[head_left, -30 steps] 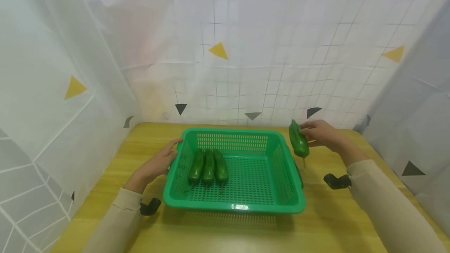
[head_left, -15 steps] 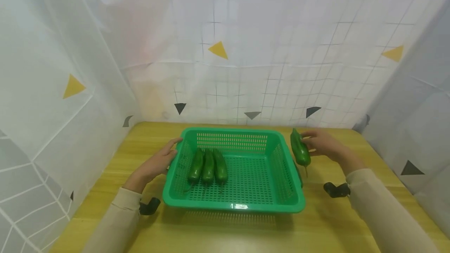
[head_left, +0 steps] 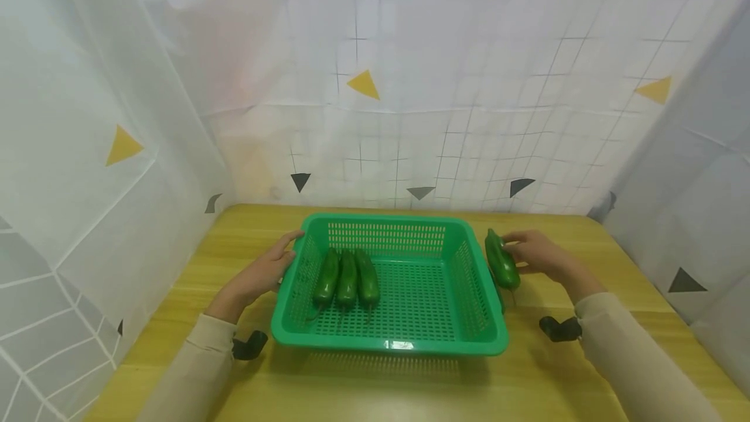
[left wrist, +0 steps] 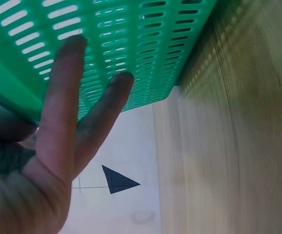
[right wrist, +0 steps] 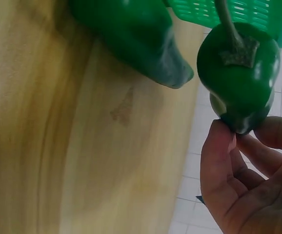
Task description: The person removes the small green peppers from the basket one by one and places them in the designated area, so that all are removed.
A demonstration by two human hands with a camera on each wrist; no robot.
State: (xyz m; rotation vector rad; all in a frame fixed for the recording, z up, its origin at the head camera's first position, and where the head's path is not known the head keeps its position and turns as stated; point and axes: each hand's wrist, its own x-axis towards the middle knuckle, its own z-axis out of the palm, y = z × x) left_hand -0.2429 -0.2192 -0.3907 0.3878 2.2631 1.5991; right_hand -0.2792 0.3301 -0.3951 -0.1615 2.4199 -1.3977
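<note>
My right hand [head_left: 539, 254] pinches a glossy green pepper [head_left: 502, 262] between thumb and fingertips, just right of the green basket [head_left: 389, 346]. In the right wrist view the held pepper [right wrist: 238, 73] shows its stem end, raised off the table. Another green pepper [right wrist: 131, 39] lies on the tabletop beside the basket; the basket mostly hides it in the head view. Three green peppers [head_left: 347, 279] lie side by side in the basket's left half. At the basket's left side is my left hand [head_left: 262, 274], with two straight fingers against the outer slotted wall in its wrist view.
The basket stands on a wood-grain table [head_left: 375, 396]. White sheeting [head_left: 445, 51] with yellow and dark triangles rises behind the table and along both sides. A dark device [head_left: 560, 329] sits at the right wrist, and a similar one [head_left: 249, 345] at the left.
My right hand has lowered the held pepper toward the table and closer to the basket's right side. My left hand, the basket and the peppers inside it stay put.
</note>
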